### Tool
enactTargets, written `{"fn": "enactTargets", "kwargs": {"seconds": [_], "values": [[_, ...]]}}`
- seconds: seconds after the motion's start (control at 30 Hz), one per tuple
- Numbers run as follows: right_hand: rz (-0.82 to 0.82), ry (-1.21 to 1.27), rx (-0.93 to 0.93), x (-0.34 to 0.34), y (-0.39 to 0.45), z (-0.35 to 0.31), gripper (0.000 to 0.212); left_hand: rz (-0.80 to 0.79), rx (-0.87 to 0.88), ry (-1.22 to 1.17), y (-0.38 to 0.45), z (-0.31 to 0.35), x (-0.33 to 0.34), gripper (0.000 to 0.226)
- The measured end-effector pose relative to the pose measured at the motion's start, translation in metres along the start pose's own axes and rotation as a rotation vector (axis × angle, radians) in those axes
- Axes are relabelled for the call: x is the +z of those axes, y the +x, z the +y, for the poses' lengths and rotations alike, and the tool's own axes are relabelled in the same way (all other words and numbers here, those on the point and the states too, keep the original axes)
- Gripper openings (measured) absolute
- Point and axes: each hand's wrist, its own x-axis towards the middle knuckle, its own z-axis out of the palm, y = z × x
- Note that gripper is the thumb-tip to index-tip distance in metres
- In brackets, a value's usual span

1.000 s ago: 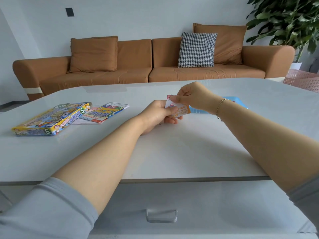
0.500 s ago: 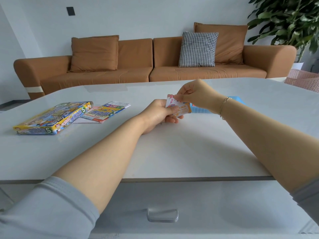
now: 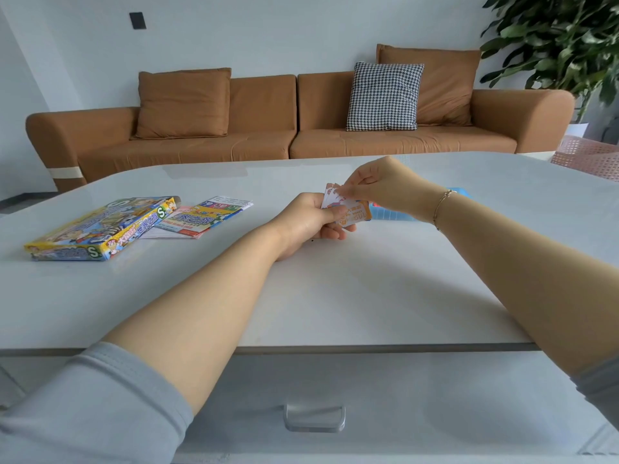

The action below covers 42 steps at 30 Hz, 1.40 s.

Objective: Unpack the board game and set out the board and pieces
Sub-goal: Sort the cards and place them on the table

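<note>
My left hand [image 3: 310,220] grips a small stack of game cards [image 3: 353,214] just above the middle of the white table [image 3: 335,289]. My right hand [image 3: 382,184] pinches the top edge of one or more cards at the stack's upper corner. The colourful game box [image 3: 100,229] lies flat at the table's left. Beside it, to the right, rests the folded game board [image 3: 204,216] on some papers. A blue tray [image 3: 393,214] sits on the table behind my right wrist, mostly hidden.
A brown sofa [image 3: 268,135] with cushions stands beyond the table's far edge. A leafy plant [image 3: 562,38] and a pink basket [image 3: 593,157] are at the right. A drawer handle [image 3: 314,418] shows under the table's near edge.
My right hand has risen slightly, drawing cards up from the stack. My left hand stays where it was.
</note>
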Motion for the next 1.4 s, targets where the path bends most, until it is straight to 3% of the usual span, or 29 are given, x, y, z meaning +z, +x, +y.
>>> {"fn": "enactTargets", "kwargs": {"seconds": [0.1,0.23,0.43,0.57,0.77,0.93,1.03,1.17,1.3,1.4], "values": [[0.054,-0.028,-0.027,0.0038,0.0031,-0.0006,0.024,0.0,0.0,0.01,-0.0003,0.0005,0.0002,0.014],[0.03,-0.049,-0.047,0.0022,0.0037,-0.0001,0.005,0.012,-0.007,-0.004,0.0,0.0002,-0.0001,0.013],[0.056,-0.017,-0.026,0.0036,0.0016,-0.0015,0.026,0.006,-0.009,0.007,0.0013,-0.0005,-0.0001,0.014],[0.04,-0.036,-0.053,0.003,0.0028,-0.0017,0.009,0.011,-0.012,0.003,0.0013,-0.0008,-0.0006,0.014],[0.041,-0.008,-0.017,0.0035,0.0011,-0.0022,0.026,0.002,-0.01,0.014,0.0014,-0.0006,-0.0002,0.014],[0.042,-0.023,-0.052,0.0034,0.004,-0.0001,0.008,0.014,-0.012,0.006,0.0019,-0.0016,-0.0006,0.015],[-0.002,-0.008,-0.039,0.0003,0.0016,0.0011,0.008,0.016,-0.008,0.002,0.0024,-0.0018,-0.0004,0.014],[0.084,-0.008,-0.051,0.0073,0.0036,-0.0006,0.025,0.014,-0.002,-0.002,0.002,-0.0014,-0.0002,0.012],[0.104,-0.033,-0.097,0.0072,0.0053,0.0009,0.011,0.025,-0.002,-0.02,0.0019,-0.0013,-0.0008,0.015],[0.064,-0.01,-0.079,0.0027,0.0015,0.0021,0.012,0.019,-0.001,-0.02,0.0023,-0.0011,-0.0003,0.014]]}}
